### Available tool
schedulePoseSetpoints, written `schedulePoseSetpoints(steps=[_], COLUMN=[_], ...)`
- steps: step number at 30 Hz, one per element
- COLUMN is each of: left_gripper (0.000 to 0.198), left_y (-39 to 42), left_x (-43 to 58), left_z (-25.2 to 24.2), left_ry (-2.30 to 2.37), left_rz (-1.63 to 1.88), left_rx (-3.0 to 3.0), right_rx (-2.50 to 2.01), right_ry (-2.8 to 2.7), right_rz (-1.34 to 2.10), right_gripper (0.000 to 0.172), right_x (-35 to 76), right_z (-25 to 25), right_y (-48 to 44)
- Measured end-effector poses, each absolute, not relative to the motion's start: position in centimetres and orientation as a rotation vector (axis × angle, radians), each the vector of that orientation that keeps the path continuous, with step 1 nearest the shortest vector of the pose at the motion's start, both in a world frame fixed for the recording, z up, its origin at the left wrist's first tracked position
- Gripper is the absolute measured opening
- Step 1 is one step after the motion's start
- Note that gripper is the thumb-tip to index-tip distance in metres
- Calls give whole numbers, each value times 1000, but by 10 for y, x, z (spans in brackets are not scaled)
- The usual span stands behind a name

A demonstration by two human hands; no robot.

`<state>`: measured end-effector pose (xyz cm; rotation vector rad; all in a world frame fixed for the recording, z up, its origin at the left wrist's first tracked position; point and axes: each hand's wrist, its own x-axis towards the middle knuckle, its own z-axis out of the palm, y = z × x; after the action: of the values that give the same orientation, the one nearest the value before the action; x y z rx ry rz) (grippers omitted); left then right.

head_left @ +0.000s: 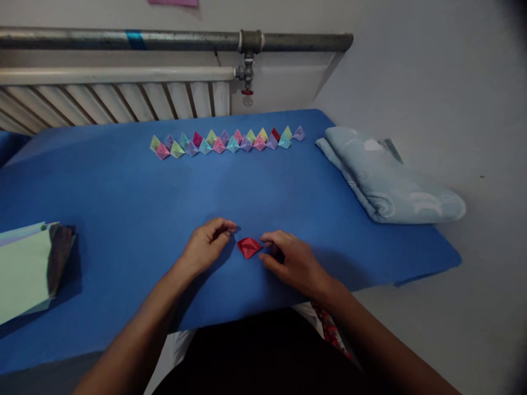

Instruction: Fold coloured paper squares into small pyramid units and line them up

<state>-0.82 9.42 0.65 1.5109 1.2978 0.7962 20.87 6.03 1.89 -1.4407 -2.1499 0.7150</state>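
A small red folded paper boat (249,248) rests on the blue-covered table (164,197), between my two hands. On its left side is my left hand (209,241), thumb and fingers slightly apart, with nothing in them. My right hand (290,257) lies close to the boat's right tip, fingers curved and parted, and holds nothing; whether a fingertip touches the paper I cannot tell. Farther back stand several similar paper boats (219,145) in pink, yellow, blue, purple and red, set in two close rows.
A stack of coloured paper sheets (24,269) lies at the left. A folded light-blue blanket (391,175) sits at the right edge. Behind the table are a white radiator (119,101), a metal pipe (185,41) and a valve with a red handle (247,92).
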Motion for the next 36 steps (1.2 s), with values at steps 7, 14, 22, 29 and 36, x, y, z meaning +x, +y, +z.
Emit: schedulePoseSetpoints(steps=[7, 14, 22, 29, 36], left_gripper=[29, 36, 31, 30, 28], left_y=[115, 125, 101, 99, 88], left_x=[9, 16, -17, -5, -15], left_z=[11, 23, 21, 21, 18], left_ry=[1069, 972, 1180, 1154, 1261], left_rz=[646, 336, 425, 546, 536], left_rx=[1625, 1912, 1677, 1776, 1741], right_rx=[-1512, -1543, -1505, -1457, -1467], right_ry=[-2250, -2255, -2091, -2231, -2082], right_rz=[574, 536, 568, 498, 619], right_gripper=[36, 46, 37, 38, 35], right_x=[193, 191, 195, 187, 193], right_z=[19, 13, 9, 5, 7], right_y=[56, 60, 54, 55, 60])
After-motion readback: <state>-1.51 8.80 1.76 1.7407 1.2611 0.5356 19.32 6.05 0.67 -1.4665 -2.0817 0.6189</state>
